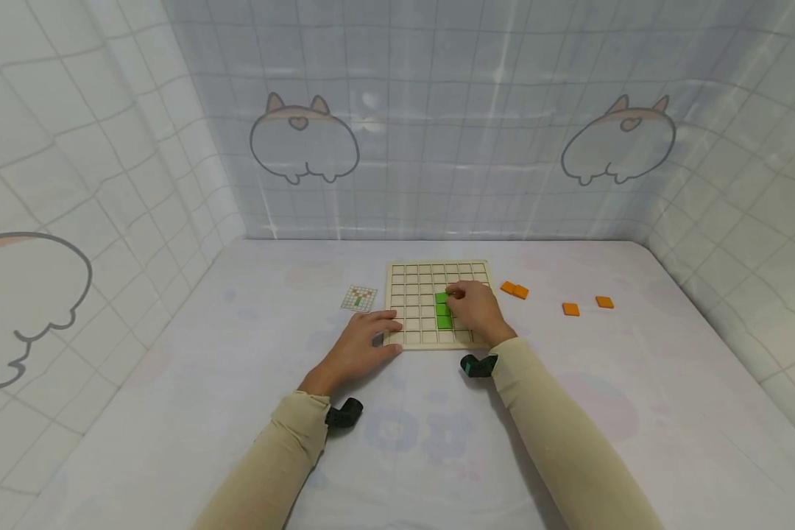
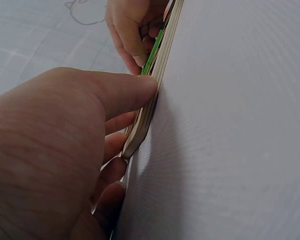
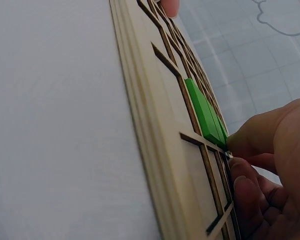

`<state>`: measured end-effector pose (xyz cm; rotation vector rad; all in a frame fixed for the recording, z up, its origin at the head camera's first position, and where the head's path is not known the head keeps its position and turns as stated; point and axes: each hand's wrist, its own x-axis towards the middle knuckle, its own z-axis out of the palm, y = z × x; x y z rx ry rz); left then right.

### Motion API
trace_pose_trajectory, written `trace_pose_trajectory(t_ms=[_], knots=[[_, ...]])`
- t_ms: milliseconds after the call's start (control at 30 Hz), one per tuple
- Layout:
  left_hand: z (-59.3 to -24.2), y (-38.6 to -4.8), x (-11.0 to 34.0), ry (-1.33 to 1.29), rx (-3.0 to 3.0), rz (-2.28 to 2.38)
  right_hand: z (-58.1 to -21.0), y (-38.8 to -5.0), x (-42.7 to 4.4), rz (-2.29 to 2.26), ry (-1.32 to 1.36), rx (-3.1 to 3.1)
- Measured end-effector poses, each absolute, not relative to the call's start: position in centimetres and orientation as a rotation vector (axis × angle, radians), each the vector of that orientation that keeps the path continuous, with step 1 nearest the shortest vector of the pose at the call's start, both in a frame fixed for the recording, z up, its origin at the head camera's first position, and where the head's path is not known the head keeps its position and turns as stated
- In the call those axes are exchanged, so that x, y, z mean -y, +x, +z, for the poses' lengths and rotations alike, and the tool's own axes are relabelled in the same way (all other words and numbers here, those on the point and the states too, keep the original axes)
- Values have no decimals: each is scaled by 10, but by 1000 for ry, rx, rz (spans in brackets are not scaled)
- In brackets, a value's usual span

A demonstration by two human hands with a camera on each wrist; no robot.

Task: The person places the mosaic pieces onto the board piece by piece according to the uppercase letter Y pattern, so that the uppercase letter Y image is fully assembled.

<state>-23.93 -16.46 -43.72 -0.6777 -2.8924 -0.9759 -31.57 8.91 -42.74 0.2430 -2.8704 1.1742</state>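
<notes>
Nearest the viewer, two sleeves (image 1: 566,430) with black wrist devices (image 1: 346,414) cross the pale tabletop (image 1: 397,478). The left hand (image 1: 363,340) rests at the near left corner of a wooden grid board (image 1: 411,337), its fingers loosely extended over the rim and the thumb against the near edge, steadying rather than lifting. Green tiles (image 1: 443,322), at least three, lie end to end in one column of cells. At their far end is the right hand (image 1: 477,308), thumb and fingers bent with their tips drawn together; contact hides whether a tile is pinched or merely pressed. The step in hand appears to be seating the far green tile; the next move calls for squaring it within its cell. A small patterned card (image 1: 359,298), with green and orange cells, lies just left of the board and may serve as a guide. To the right are a touching pair of orange tiles (image 1: 514,290) and two single ones (image 1: 571,309) (image 1: 605,302), well apart from the pair. Beyond stands a checked backdrop (image 1: 450,199).
</notes>
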Motion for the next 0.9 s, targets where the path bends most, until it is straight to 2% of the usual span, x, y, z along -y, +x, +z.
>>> trace_pose_trajectory(t_ms=[233,567,900], knots=[[-436,-239,164,-682,2889,-979,-426,-314,-90,1206,261,2871],[-438,-239,163,-675,2893,-960,-431,-307,-113,1642,273,2700],[-440,-241,164,-680,2884,-938,-413,-296,-143,1781,218,2634]])
